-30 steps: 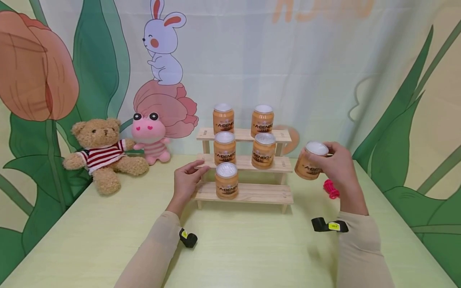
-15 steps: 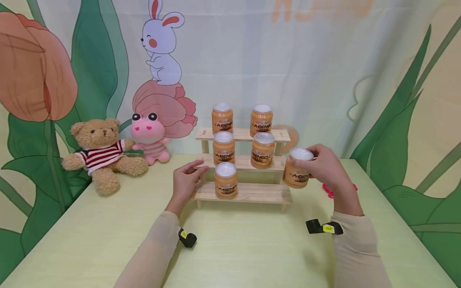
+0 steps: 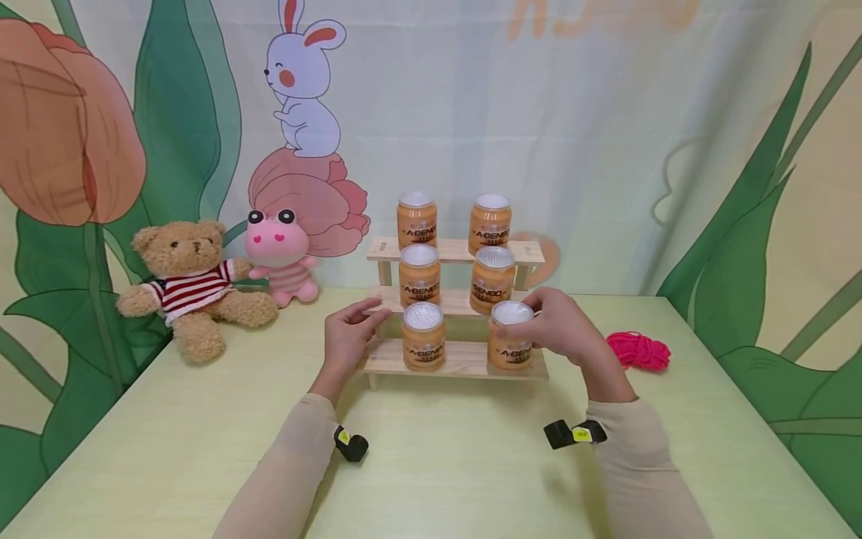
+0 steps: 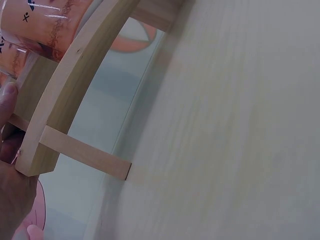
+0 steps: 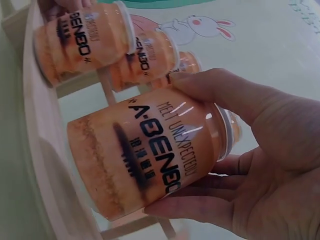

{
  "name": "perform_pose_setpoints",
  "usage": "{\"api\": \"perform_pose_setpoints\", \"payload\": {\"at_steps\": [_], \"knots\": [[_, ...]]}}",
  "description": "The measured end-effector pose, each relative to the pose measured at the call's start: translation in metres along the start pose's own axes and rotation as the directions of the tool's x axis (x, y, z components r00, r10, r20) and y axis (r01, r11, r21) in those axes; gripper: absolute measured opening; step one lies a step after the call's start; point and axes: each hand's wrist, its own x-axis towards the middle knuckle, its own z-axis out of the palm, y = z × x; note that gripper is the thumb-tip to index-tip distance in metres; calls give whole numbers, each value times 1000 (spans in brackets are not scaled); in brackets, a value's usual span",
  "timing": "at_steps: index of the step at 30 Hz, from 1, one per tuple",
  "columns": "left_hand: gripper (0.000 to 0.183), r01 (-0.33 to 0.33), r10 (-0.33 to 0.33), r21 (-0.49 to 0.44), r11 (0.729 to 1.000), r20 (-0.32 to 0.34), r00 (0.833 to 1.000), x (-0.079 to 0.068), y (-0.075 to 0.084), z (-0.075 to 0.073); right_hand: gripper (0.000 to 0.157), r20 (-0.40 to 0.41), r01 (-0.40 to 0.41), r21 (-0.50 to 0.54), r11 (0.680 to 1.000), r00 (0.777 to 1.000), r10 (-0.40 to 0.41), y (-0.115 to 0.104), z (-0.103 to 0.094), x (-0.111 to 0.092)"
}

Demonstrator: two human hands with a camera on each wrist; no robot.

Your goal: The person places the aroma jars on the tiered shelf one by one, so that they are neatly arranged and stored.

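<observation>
My right hand (image 3: 562,329) holds an orange-labelled jar (image 3: 509,344) with a clear lid, thumb on one side and fingers on the other. That jar (image 5: 145,150) stands close over the right part of the lowest step of a three-step wooden display rack (image 3: 465,363). At the rack's left side my left hand (image 3: 349,337) grips the wooden frame between thumb (image 4: 7,102) and fingers, partly cut off in the left wrist view. A matching jar (image 3: 423,340) sits on the lowest step's left part. Two more jars stand on the middle step and two on the top.
A teddy bear (image 3: 191,288) in a striped sweater and a pink plush toy (image 3: 281,258) sit at the back left. A bundle of pink yarn (image 3: 638,351) lies right of the rack. A printed curtain (image 3: 592,150) hangs behind the table.
My right hand has carried its jar leftward and down, from beside the rack to the lowest step's right part. The pink yarn has come into fuller view. My left hand stays put.
</observation>
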Motion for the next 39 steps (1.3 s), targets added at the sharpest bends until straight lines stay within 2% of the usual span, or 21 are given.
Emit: {"api": "perform_pose_setpoints", "payload": {"at_steps": [5, 10, 19, 33, 39], "knots": [[37, -7, 7, -8, 1000, 4, 1000, -1, 0, -1, 57, -9, 27, -50, 998, 1000, -28, 0, 15, 5], [36, -13, 13, -11, 1000, 3, 1000, -1, 1, -1, 53, -23, 41, -52, 998, 999, -42, -2, 25, 8], [37, -18, 18, 1, 1000, -5, 1000, 0, -1, -3, 55, -34, 56, -44, 997, 998, -58, -5, 37, 11], [37, -36, 36, -12, 999, 2, 999, 1, -2, -4, 58, -26, 31, -65, 997, 999, -33, -10, 39, 9], [37, -21, 21, -24, 999, 0, 1000, 1, -3, -4, 59, -28, 27, -71, 997, 999, -29, -10, 40, 8]]}}
